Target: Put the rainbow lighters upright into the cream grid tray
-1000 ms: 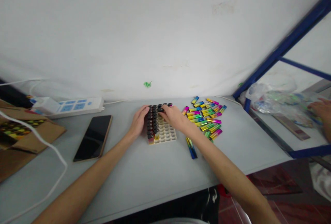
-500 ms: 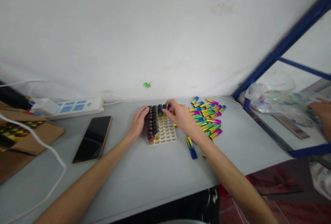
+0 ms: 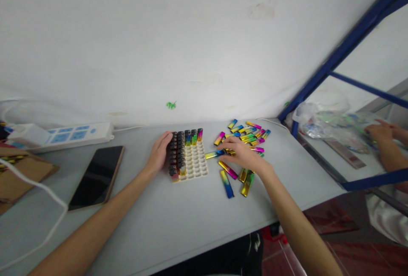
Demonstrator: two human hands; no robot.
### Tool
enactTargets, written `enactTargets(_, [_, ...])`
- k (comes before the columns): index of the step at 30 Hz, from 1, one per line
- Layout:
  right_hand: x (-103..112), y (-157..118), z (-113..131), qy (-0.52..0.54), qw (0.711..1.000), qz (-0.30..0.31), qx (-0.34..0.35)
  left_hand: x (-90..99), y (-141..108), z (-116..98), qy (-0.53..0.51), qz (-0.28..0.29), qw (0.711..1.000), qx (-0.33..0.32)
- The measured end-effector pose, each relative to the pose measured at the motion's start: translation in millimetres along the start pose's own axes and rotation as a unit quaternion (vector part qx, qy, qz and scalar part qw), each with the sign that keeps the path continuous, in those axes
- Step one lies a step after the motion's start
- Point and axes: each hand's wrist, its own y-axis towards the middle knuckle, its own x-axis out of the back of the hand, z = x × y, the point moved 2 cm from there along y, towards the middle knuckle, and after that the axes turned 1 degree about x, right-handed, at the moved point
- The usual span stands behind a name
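A white tray point(image 3: 198, 163) with rows of holes lies on the table. Black-topped lighters point(image 3: 174, 157) stand upright in its left columns, and blue, green and magenta ones point(image 3: 194, 138) line its back row. My left hand point(image 3: 159, 152) is closed against the tray's left side, its fingertips partly hidden by the lighters. Right of the tray, my right hand point(image 3: 237, 150) has its fingers closed over the blue end of a shiny yellow-and-blue lighter shell point(image 3: 213, 155). Several loose metallic shells point(image 3: 250, 133) lie behind and around this hand; some are covered by it.
A phone point(image 3: 97, 176) and a white power strip point(image 3: 76, 135) lie to the left, near an open cardboard box point(image 3: 27, 178) and a white cable point(image 3: 47, 195). On the right is a blue metal frame point(image 3: 344, 55), with another person's hands point(image 3: 381, 133) near plastic bags point(image 3: 314, 118) beyond it.
My right hand has left the tray's back row and moved right and nearer, onto the loose shells. A magenta lighter now shows at that row's end. The view has shifted slightly.
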Motion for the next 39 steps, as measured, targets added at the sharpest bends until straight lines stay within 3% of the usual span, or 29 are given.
enactTargets(5, [-17.9,20.0,-2.9,-0.019,0.999,0.038,0.028,0.3,0.4,2.0,0.005,0.000,1.000,-0.001])
enactTargets(10, [-5.1,25.4,-3.8,0.040,0.998,0.054,-0.007,0.5,0.0,1.6,0.011,-0.002,1.000,-0.009])
enactTargets(13, [1.7,20.1,1.6,0.094,0.994,0.025,-0.053,0.1,-0.5,0.6,0.009,-0.001,1.000,-0.009])
enactTargets(16, [0.2,16.3,3.2,0.148,0.984,-0.049,-0.085,0.1,-0.1,1.6,0.006,0.004,1.000,-0.009])
enactTargets(20, [-8.9,17.3,-0.4,0.285,0.940,-0.148,-0.117,1.0,0.7,3.8,0.002,0.009,1.000,-0.010])
enactTargets(25, [-23.2,20.9,8.2,0.441,0.860,-0.194,-0.168,2.0,-0.5,1.7,0.015,0.006,1.000,0.002])
enactTargets(30, [-31.7,20.2,32.8,0.592,0.787,-0.111,-0.136,0.7,-2.5,-3.1,0.030,0.002,0.999,0.017])
enactTargets(34, [-27.6,18.5,41.0,0.581,0.799,-0.120,-0.096,-0.4,-3.2,-4.0,0.042,0.009,0.999,0.013])
enactTargets(39, [-29.7,19.2,45.4,0.546,0.812,-0.144,-0.148,1.4,-2.2,-1.3,0.047,0.008,0.999,0.012])
